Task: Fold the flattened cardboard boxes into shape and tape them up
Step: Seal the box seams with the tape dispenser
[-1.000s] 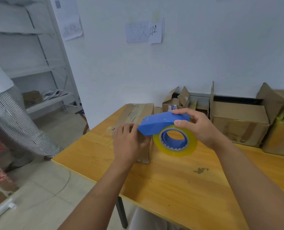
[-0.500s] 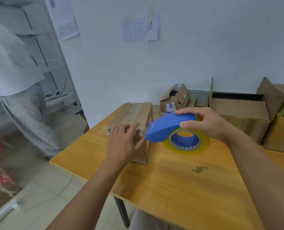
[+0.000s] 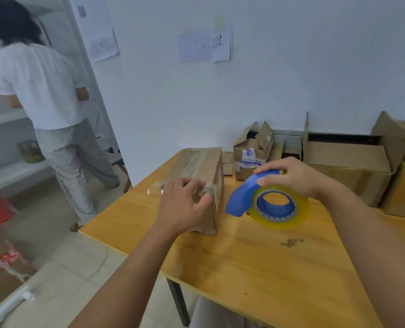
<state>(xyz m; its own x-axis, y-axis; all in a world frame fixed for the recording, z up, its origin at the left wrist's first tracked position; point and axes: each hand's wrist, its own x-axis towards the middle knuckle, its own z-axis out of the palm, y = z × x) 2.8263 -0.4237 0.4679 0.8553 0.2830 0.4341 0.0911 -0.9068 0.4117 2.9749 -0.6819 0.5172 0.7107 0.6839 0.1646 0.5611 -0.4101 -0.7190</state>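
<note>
A person in a white shirt stands off at 9 o'clock. Left hand lies flat with fingers spread on the taped cardboard box sitting on the wooden table. At 3 o'clock of it, right hand grips the blue tape dispenser, held apart from the box.

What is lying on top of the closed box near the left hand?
Clear tape runs along the top of the box, and the left hand presses on its near end. What lies under the hand is covered.
</note>
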